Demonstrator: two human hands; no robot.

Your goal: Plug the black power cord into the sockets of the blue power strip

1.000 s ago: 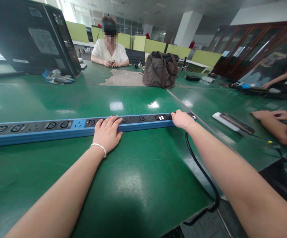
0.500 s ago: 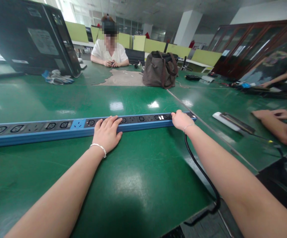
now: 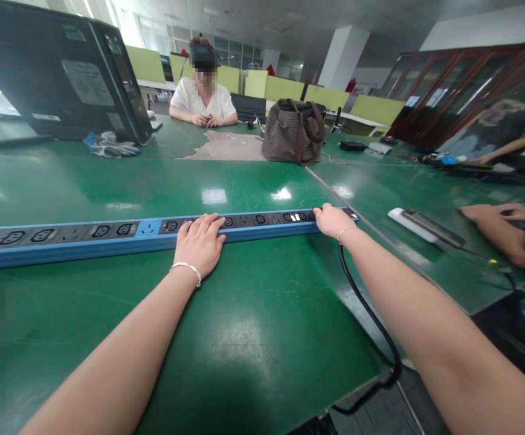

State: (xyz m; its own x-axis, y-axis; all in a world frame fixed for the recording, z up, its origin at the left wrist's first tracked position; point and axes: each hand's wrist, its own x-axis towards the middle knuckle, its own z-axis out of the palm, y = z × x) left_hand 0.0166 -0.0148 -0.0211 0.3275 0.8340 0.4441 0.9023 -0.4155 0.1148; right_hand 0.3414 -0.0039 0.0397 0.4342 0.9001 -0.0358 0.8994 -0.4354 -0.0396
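Note:
A long blue power strip (image 3: 269, 230) with black sockets lies across the green table. My left hand (image 3: 201, 241) grips it across the middle, fingers over the top and thumb along the near side. Close to the strip's right end, my right hand (image 3: 332, 221) is closed at the end of a black power cord (image 3: 364, 308). The fist covers most of that end, so I cannot see how far it sits in a socket. From below my right wrist the cord loops down over the table's edge.
A black computer tower (image 3: 85, 78), gloves (image 3: 110, 145) and a brown bag (image 3: 292, 133) stand or lie farther back. A person in white (image 3: 205, 103) sits opposite. At right, a co-worker's forearms (image 3: 509, 229) rest near a white bar-shaped thing (image 3: 409, 223).
The view has shifted slightly, so the strip and my left hand appear a little farther right. Both hands keep their places on the strip and cord.

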